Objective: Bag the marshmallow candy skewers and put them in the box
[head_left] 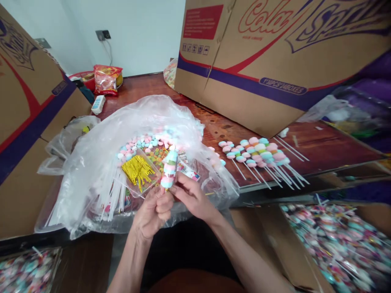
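Both hands pinching shut on marshmallow skewer [169,170]: left hand [152,211] at base, right hand [191,195] alongside. Approx. doz. finished skewers [259,152] lying on surface [330,148]; loose marshmallows [143,143] in bag remaining.

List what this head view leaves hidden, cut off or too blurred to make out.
- Stick of the marshmallow skewer: hidden inside the left hand and right hand.
- Contents under the clear plastic bag: veiled by its folds.
- Wrapped sweets in the box at lower right: motion-blurred.
- Lettering on the cardboard carton: cut off by the top edge.
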### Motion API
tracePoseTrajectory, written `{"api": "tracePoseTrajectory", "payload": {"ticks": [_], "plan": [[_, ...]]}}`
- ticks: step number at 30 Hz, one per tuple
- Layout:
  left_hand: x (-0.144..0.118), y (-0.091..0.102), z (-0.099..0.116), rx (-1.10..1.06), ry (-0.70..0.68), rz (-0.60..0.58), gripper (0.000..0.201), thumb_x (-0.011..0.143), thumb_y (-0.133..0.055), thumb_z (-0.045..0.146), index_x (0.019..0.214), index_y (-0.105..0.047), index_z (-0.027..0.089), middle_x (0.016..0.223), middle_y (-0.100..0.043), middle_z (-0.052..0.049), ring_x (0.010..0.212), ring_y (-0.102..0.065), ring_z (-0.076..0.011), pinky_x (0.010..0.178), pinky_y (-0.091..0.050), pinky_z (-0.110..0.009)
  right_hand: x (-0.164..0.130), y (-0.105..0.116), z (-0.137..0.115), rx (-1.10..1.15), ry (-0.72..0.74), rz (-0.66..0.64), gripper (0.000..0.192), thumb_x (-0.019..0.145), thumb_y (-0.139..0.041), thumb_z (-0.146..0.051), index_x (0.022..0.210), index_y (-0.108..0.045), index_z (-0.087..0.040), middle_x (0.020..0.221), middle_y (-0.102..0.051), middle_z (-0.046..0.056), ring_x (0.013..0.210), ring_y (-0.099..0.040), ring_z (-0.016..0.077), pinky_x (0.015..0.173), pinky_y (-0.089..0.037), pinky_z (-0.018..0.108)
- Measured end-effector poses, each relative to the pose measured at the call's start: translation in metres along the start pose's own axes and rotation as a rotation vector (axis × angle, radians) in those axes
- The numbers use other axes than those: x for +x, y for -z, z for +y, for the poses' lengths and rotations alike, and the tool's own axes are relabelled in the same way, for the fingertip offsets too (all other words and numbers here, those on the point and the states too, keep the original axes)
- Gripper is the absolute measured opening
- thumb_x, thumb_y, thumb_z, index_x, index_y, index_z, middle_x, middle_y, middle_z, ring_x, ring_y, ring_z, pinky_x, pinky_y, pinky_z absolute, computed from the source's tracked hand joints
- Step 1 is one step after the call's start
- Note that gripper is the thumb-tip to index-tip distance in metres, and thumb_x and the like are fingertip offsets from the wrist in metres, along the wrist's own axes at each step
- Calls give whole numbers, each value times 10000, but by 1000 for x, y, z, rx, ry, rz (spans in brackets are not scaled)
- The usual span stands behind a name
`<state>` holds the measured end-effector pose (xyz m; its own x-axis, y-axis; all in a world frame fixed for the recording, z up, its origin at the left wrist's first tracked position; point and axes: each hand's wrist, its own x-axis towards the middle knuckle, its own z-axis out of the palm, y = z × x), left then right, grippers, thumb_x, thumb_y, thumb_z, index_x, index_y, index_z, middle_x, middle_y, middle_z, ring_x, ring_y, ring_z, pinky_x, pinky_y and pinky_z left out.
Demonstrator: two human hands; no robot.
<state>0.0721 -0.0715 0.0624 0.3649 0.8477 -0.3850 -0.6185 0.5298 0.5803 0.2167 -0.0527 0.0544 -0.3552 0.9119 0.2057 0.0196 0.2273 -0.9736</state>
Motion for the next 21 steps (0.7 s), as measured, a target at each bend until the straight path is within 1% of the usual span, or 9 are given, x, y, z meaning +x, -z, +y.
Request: {"api": "tracePoseTrajectory", "payload": {"ticks": [3, 6, 10, 12, 15, 16, 18, 20, 21], "plan": [[8, -5, -14, 164, -169, 122, 391, 710, -849, 409, 788, -548, 172, 543, -422, 86, 423, -185, -12, 390, -144, -137, -5, 5, 1, -299, 71, 117, 137, 931, -421, -237, 795, -404, -234, 730, -488, -11, 665, -471, 143, 628, -402, 263], [14, -7, -32, 332, -382, 236, 288, 804, -766, 433, 880, -649, 181, 598, -510, 53, 464, -342, -40, 435, -268, -151, -10, 6, 4, -491, 38, 208, 123, 897, -413, -200, 788, -373, -241, 715, -493, -6, 645, -478, 156, 614, -369, 278], [17, -6, -42, 495, -534, 304, 244, 785, -787, 384, 923, -744, 188, 851, -674, -20, 703, -558, -111, 613, -437, -198, -13, 9, 1, -366, -89, 205, 75, 884, -437, -243, 810, -426, -235, 682, -512, -21, 607, -477, 144, 584, -361, 263], [19, -7, -41, 418, -490, 290, 250, 739, -825, 369, 864, -743, 168, 757, -648, -8, 622, -517, -89, 555, -401, -187, -15, 10, 1, -148, -194, 172, 113, 906, -433, -291, 810, -449, -235, 596, -488, -53, 511, -439, 124, 518, -355, 244], [25, -10, -36, 173, -261, 222, 323, 656, -882, 363, 713, -671, 126, 584, -534, 35, 468, -340, -27, 445, -286, -156, -20, 12, 5, 3, -264, 182, 223, 970, -399, -335, 780, -458, -235, 529, -490, -68, 402, -397, 106, 434, -355, 236], [27, -12, -35, 106, -192, 211, 350, 623, -903, 347, 684, -643, 120, 573, -520, 42, 457, -312, -16, 431, -269, -145, -23, 12, 7, -61, -212, 218, 240, 987, -395, -325, 792, -494, -226, 584, -560, -39, 445, -475, 115, 467, -409, 243], [29, -14, -34, 23, -94, 212, 379, 576, -931, 306, 683, -621, 116, 595, -529, 43, 470, -337, -12, 422, -276, -128, -30, 15, 13, -294, -7, 292, 248, 1003, -397, -265, 895, -611, -205, 837, -695, 47, 716, -657, 155, 651, -525, 273], [30, -16, -35, -23, -50, 231, 385, 553, -942, 263, 737, -636, 121, 626, -537, 46, 507, -405, -27, 422, -303, -119, -36, 18, 19, -538, 219, 314, 287, 1002, -401, -187, 1054, -682, -208, 1023, -716, 85, 957, -685, 182, 810, -550, 299], [29, -17, -36, -37, -35, 243, 389, 548, -943, 244, 764, -643, 124, 636, -540, 48, 526, -438, -36, 422, -319, -119, -38, 19, 22, -634, 310, 324, 306, 996, -412, -157, 1106, -693, -211, 1054, -718, 90, 993, -684, 186, 843, -552, 307]]}}
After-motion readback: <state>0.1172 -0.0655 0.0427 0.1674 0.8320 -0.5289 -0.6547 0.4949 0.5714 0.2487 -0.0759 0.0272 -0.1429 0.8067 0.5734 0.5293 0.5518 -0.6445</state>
